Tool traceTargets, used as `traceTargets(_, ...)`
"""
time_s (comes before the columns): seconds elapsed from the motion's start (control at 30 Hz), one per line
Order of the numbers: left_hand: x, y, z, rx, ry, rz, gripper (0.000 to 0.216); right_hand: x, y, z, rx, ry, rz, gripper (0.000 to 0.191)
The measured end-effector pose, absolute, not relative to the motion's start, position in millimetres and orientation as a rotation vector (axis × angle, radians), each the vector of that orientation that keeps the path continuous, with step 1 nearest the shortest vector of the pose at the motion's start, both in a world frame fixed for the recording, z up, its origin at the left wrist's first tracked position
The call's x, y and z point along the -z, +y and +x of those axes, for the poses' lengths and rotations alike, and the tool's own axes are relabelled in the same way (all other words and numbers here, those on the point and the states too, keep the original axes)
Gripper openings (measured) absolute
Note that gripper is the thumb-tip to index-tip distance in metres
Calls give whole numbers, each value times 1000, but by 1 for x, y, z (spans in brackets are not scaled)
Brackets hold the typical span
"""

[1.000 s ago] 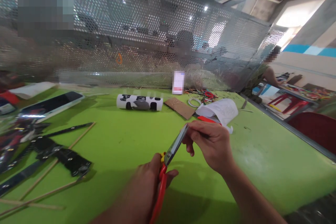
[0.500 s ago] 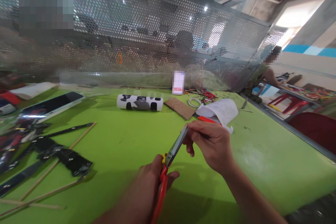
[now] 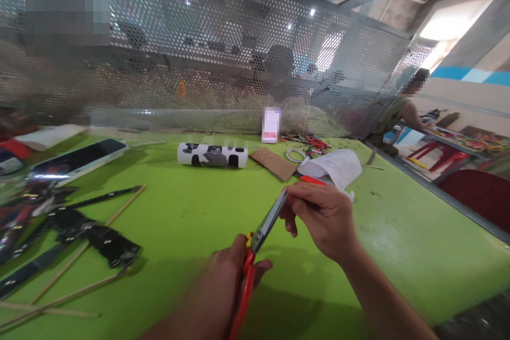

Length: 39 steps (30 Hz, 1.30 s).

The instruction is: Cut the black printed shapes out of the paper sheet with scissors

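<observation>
- While clamping the red handles of the scissors (image 3: 258, 234) in a fully closed left hand (image 3: 223, 289), pinches the blade tip between thumb and fingers of the right hand (image 3: 324, 218); keeps both blades shut together.
- Holds the scissors above the green table (image 3: 179, 212), nearer than the cow-print tube (image 3: 212, 155) and slightly right of it, tip slanting up and away.
- Shifts almost nothing against a second ago: nudges right hand and blade tip a shade rightward, leaves the left wrap as before.
- Reads as a settled two-handed hold, no cutting stroke under way.
- Cannot tell whether anything thin sits under the right fingers.
- Leaves untouched: cardboard scrap (image 3: 274, 163) and white paper (image 3: 334, 167) right of the tube, phone (image 3: 79, 158) and black strips (image 3: 95, 239) left of it.
</observation>
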State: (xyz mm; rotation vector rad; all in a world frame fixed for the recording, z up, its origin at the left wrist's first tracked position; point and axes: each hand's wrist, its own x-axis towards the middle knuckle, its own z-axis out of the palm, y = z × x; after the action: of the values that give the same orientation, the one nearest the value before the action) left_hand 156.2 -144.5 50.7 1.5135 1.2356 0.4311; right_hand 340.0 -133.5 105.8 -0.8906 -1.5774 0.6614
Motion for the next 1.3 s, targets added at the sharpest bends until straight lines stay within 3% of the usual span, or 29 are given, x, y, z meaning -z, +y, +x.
traceTargets(0.9, -50, -137, 154, -289, 1256, 1779, 26, -115, -130, 360, -592, -1812, -960, 21)
traceTargets(1.13, -21, -139, 151, -567, 1176, 1732, 37, -115, -132, 362, -613, -1824, -970, 22)
traceTargets(1.3, -27, -140, 152, -541, 1190, 1745, 37, -115, -133, 363, -606, -1827, -978, 21)
